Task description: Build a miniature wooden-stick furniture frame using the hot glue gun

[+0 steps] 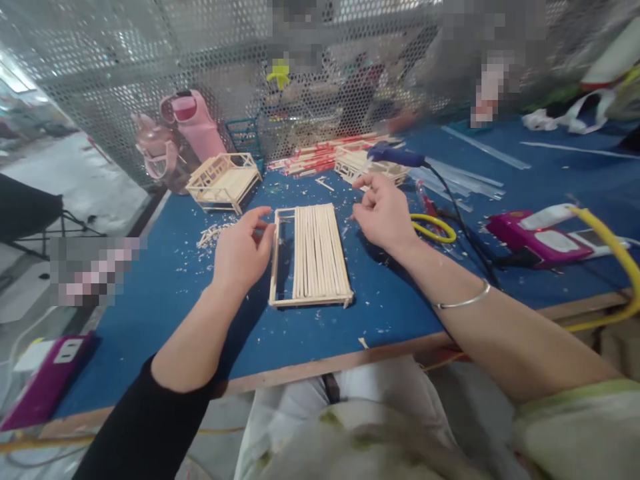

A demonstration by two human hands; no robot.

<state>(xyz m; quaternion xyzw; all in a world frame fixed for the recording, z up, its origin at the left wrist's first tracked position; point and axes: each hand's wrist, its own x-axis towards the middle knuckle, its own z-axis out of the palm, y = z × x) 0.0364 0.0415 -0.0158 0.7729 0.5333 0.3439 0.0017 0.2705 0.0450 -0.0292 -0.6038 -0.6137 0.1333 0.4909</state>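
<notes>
A small rectangular frame of pale wooden sticks lies on the blue tabletop between my hands. Parallel sticks fill most of it, leaving a gap along its left side. My left hand is at the frame's left edge, thumb and fingers apart, with nothing visible in it; whether it touches the edge I cannot tell. To the right of the frame, my right hand hovers with loosely bent, parted fingers and holds nothing visible. Just beyond it lies a blue glue gun with a black cord.
A small stick-built bench stands at the back left, near a pink bottle. Red-and-pale sticks are piled by the perforated screen. Clear glue sticks, a yellow coil and a magenta device lie to the right.
</notes>
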